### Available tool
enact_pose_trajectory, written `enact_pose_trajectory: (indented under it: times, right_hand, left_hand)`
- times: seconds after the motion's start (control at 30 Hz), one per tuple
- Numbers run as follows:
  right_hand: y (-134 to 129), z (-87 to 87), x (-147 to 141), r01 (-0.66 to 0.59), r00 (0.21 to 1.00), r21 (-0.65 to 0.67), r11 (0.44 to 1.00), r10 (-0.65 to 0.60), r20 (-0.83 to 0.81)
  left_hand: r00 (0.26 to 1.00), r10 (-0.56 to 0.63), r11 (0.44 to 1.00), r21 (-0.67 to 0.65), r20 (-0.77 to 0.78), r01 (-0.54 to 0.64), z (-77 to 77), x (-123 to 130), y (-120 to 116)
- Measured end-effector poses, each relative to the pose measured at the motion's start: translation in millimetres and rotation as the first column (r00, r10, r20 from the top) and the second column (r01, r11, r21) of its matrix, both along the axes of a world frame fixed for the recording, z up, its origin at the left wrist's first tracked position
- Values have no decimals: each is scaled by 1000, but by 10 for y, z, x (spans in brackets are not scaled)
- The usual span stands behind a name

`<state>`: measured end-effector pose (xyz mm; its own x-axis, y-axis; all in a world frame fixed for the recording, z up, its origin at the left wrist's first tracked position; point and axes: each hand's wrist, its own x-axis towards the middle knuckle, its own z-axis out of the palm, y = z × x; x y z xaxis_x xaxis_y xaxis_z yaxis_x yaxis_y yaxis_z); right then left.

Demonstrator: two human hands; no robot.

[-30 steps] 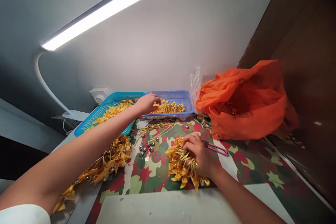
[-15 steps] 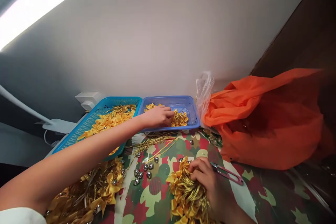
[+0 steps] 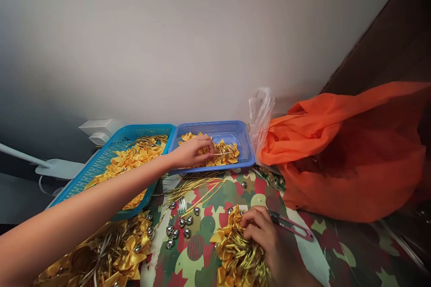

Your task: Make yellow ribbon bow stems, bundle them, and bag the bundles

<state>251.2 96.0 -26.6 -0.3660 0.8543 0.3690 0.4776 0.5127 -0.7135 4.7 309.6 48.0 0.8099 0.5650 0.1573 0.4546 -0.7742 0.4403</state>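
My left hand (image 3: 195, 151) reaches over the blue-violet basket (image 3: 248, 154), thumb and fingers pinched together. A thin pale gold tie (image 3: 221, 154) sticks out from its fingertips. Beneath lie gold ribbon bows (image 3: 229, 151) with wire-like gold ties, partly covered by the hand. Nearer to me, my right hand (image 3: 264, 233) is closed around a bunch of gold bows (image 3: 244, 251), their twisted gold ties gathered in a thick tuft. Part of that bunch is hidden behind the hand. Small thread snips (image 3: 294, 228) with a pink handle lie beside my right hand.
A teal basket (image 3: 74, 182) full of gold bows stands at left. Several silver bells (image 3: 182, 223) and loose gold ties (image 3: 191, 187) lie on the camouflage-patterned cover (image 3: 202, 251). More bows (image 3: 124, 251) pile up near left. An orange bag (image 3: 343, 166) and a clear plastic bag (image 3: 261, 116) stand right.
My left hand has drawn back slightly left, and its fingers have come together with a thin tie showing at the tips. My right hand still holds its bunch. The view has shifted a little.
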Motion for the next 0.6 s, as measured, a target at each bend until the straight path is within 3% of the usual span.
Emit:
enact_pose_trajectory:
  times: [0.23, 0.33, 0.5, 0.6]
  right_hand:
    - [3, -38, -16, -11, 1000, 0, 1000, 11, -21]
    - [8, -46, -12, -23, 999, 9, 1000, 23, -41]
    - [6, -56, -15, -29, 998, -24, 999, 28, -51]
    - [-4, -95, -10, -49, 995, -36, 998, 45, -84]
  left_hand:
    - [974, 206, 978, -53, 93, -201, -59, 82, 32]
    - [964, 243, 969, -74, 108, -236, -69, 126, 62]
    - [964, 260, 962, -104, 56, -253, -57, 235, 120]
    - [946, 325, 942, -90, -4, -324, -29, 329, 142]
